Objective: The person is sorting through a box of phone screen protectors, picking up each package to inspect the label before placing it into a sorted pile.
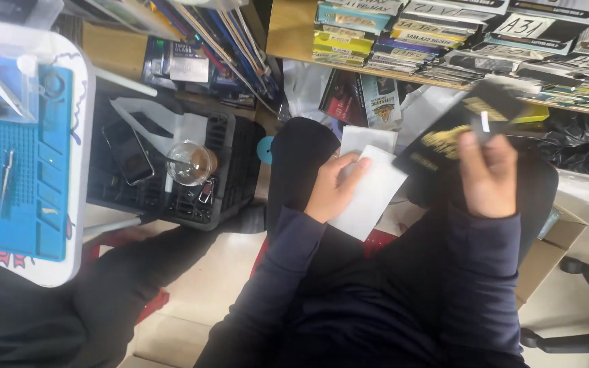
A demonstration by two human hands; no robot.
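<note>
My left hand (332,187) grips a flat white sleeve (369,194) over my lap, thumb on top near its upper edge. A second white piece (366,138) lies just behind it. My right hand (489,174) is raised and holds a flat black package with gold print (461,126) by its lower right corner, tilted up to the right. Both arms wear dark blue sleeves. What the white sleeve contains is hidden.
A blue work mat with small tools (25,160) lies on a white table at left. A black crate (172,177) holds a phone and a glass globe (191,162). Shelves of stacked flat packages (444,37) run along the top. A cardboard box (553,245) and chair base (581,327) stand at right.
</note>
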